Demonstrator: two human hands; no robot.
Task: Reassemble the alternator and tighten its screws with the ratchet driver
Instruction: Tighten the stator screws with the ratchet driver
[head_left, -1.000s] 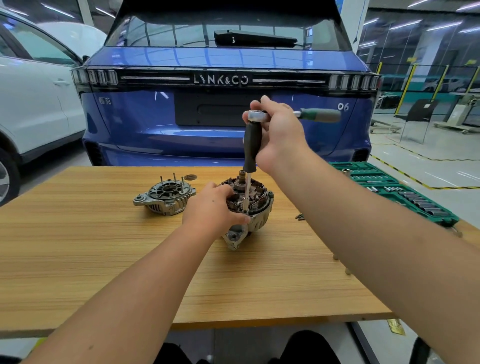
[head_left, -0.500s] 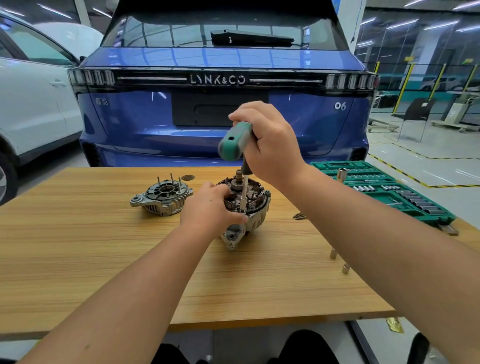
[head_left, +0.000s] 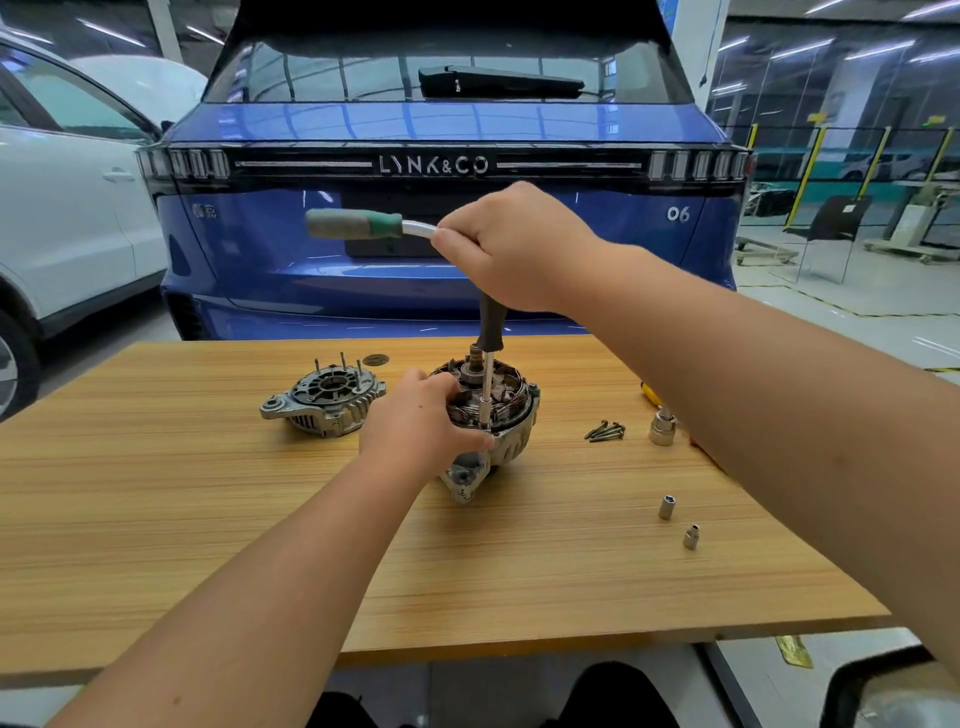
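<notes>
The open alternator body (head_left: 511, 415), copper windings showing, stands upright in the middle of the wooden table (head_left: 208, 519). My left hand (head_left: 415, 421) grips its left side. My right hand (head_left: 514, 249) holds the head of the ratchet driver (head_left: 358, 223) above it; the green and grey handle points left. A black extension and thin steel shaft (head_left: 487, 384) run straight down from my hand into the alternator's front rim. The tip of the shaft is hidden among the windings. The alternator's end cover (head_left: 324, 400) lies apart to the left, studs pointing up.
A small pile of dark screws (head_left: 605, 431) and a large socket (head_left: 662, 426) lie to the right of the alternator. Two small sockets (head_left: 667, 507) (head_left: 691, 536) stand nearer the front right. A blue car (head_left: 447, 234) is parked just behind the table, a white car (head_left: 67, 223) at left.
The ratchet handle has swung round from pointing right, through pointing toward me, to pointing left. My left hand has stayed on the alternator.
</notes>
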